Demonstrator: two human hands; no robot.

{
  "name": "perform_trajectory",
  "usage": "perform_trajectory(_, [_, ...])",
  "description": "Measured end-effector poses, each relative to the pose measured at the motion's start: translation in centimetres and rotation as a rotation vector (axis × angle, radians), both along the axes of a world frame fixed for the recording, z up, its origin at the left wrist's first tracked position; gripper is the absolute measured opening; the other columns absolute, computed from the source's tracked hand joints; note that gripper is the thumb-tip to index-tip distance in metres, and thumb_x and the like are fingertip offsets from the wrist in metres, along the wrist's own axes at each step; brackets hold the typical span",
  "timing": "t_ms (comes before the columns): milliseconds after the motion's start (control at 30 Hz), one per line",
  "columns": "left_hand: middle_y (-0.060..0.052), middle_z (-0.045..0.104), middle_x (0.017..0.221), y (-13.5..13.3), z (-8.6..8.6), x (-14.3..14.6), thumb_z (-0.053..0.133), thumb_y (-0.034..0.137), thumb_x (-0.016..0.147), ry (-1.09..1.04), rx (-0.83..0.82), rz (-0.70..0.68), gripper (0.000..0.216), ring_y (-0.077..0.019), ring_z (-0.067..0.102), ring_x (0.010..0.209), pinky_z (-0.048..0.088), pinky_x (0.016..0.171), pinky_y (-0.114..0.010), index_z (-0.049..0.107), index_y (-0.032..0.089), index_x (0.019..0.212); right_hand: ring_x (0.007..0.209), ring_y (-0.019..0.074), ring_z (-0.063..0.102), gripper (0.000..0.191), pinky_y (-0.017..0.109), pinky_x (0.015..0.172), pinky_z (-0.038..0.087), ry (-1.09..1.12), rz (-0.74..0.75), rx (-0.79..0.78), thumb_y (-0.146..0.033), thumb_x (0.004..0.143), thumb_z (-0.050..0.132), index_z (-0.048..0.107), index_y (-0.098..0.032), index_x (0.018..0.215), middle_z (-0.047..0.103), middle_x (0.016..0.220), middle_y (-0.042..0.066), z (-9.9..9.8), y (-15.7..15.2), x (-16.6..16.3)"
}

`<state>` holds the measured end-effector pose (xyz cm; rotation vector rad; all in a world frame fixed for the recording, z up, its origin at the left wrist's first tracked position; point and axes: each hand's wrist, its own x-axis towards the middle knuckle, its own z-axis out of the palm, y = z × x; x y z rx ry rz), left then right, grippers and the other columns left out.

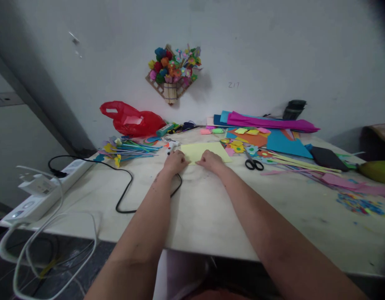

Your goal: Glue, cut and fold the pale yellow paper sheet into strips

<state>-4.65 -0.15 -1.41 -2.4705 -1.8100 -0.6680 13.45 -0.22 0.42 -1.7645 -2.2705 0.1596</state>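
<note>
A pale yellow sheet of paper point(202, 147) lies flat on the white table point(207, 208) in front of me. At its near left corner my left hand point(176, 161) is closed, the thumb and curled fingers pinching the near edge. A short way to the right, my right hand point(210, 160) grips the same edge in a similar pinch. The thumb tips point toward each other, with a small gap between them. Just behind my left hand lies a white glue gun point(172, 146), partly hidden. Black-handled scissors point(254, 164) rest to the right of the sheet.
Left are paper flowers on stems point(132, 150), a red plastic bag point(132, 121), a black cable point(129, 183) and a power strip point(76, 171). Right are coloured sheets point(286, 143), paper strips point(305, 161), a dark phone-like slab point(328, 158) and scraps point(361, 203). A flower decoration point(170, 92) hangs on the wall.
</note>
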Motion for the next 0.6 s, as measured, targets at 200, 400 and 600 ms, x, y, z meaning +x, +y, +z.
perform_trajectory(200, [-0.006,0.058,0.107,-0.59,0.43,0.03,0.055,0.042,0.072,0.065,-0.002,0.089,0.025,-0.0234,0.047,0.103,0.039,0.089,-0.032,0.062,0.018,0.068,0.085,0.0183,0.058,0.027,0.025,0.067,0.04,-0.017,-0.007,0.0,-0.045,0.074,0.057,0.064,-0.019,0.075,0.063,0.093,0.007,0.01,0.0,-0.01])
perform_trajectory(400, [-0.005,0.057,0.109,-0.89,0.71,0.08,0.053,0.047,0.073,0.094,-0.02,0.12,0.03,-0.0238,0.045,0.104,0.041,0.087,-0.032,0.063,0.019,0.068,0.086,0.0192,0.058,0.028,0.026,0.068,0.04,-0.021,-0.006,-0.011,-0.047,0.074,0.056,0.064,-0.02,0.076,0.063,0.095,0.007,-0.19,0.29,0.02])
perform_trajectory(600, [-0.004,0.056,0.112,-1.07,1.04,0.32,0.052,0.051,0.072,0.126,-0.059,0.17,0.033,-0.0263,0.041,0.107,0.039,0.087,-0.035,0.064,0.02,0.068,0.087,0.0205,0.058,0.032,0.026,0.068,0.041,-0.015,-0.023,-0.017,-0.05,0.073,0.056,0.066,-0.02,0.075,0.062,0.097,0.008,-0.41,0.58,-0.04])
